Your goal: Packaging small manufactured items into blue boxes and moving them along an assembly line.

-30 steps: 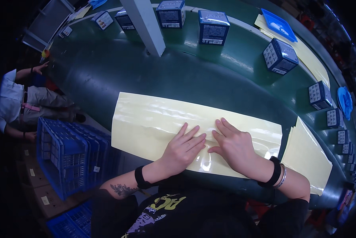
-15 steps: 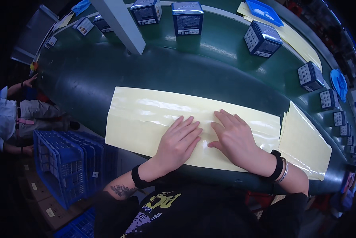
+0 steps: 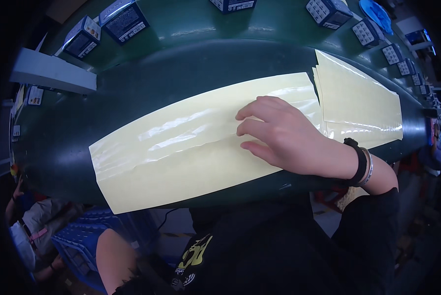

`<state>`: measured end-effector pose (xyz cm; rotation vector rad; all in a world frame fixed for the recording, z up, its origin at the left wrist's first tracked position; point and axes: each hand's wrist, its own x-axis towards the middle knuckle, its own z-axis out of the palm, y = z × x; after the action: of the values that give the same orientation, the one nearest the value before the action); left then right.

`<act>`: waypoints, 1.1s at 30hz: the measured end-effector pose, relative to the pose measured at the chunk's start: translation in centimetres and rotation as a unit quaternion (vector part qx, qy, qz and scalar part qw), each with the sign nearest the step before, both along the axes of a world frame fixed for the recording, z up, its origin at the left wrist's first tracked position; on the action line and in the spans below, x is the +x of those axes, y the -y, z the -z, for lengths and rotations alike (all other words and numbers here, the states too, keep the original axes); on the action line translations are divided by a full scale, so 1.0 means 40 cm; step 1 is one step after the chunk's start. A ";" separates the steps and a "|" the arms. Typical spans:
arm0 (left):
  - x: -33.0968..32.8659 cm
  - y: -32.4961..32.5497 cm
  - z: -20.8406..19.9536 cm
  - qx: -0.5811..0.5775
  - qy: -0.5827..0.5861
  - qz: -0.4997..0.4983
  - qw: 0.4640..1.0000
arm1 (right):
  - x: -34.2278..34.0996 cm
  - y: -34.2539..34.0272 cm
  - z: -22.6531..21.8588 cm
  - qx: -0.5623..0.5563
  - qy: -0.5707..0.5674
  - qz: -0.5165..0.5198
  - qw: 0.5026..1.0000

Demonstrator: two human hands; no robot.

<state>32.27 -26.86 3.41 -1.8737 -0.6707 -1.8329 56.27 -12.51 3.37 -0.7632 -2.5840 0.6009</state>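
1. The dark green work surface (image 3: 196, 64) takes up most of what I can see from here, curving away on both sides.
2. Down at the lower left, blue crates (image 3: 85, 236) stand beside it, near another person (image 3: 41, 228) in light trousers.
3. The long pale yellow sheet (image 3: 181, 147) lies across the work surface in front of the worker, glossy, with creases running along its length. Its right part is under the worker's hand.
4. A stack of similar sheets (image 3: 363, 105) sits at the sheet's right end, its leaves slightly fanned.
5. Of the left arm (image 3: 115, 258), only a bare stretch shows at the lower edge; its hand is out of sight, so I cannot tell what that grip is doing.
6. The right hand (image 3: 282, 132) is over the sheet, palm down and loosely curled, grip released, clasping nothing.
7. Blue boxes (image 3: 123, 22) are spaced along the far side.
8. The right fingertips (image 3: 250, 129) are at the sheet's face; whether they press, I cannot tell. I'd judge the step in hand to be smoothing or positioning it. Continuing would call for flat, even finger contact along the creases, without dragging the sheet.
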 end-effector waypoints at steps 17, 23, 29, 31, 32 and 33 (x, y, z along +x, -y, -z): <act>0.032 0.049 -0.161 0.175 0.098 -0.034 0.979 | -0.011 0.052 0.037 -0.049 0.069 -0.061 0.995; 0.028 0.037 -0.198 0.236 0.134 -0.050 0.961 | -0.042 0.066 0.029 -0.033 0.110 -0.107 0.988; 0.070 -0.016 -0.079 -0.148 0.211 -0.154 0.954 | -0.084 0.095 0.023 0.023 0.134 -0.114 0.984; 0.033 0.003 -0.053 -0.184 0.244 -0.139 0.942 | -0.098 0.105 0.038 0.105 0.128 -0.092 0.982; 0.025 -0.023 -0.047 0.002 0.339 -0.042 0.940 | -0.087 0.100 0.061 0.104 0.135 -0.085 0.982; 0.006 -0.026 -0.002 -0.273 0.183 -0.088 0.940 | -0.093 0.105 0.057 0.089 0.123 -0.083 0.985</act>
<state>32.52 -25.82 3.49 -1.7010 -1.5613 -2.0324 52.53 -16.69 1.08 -0.5997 -2.9019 0.3307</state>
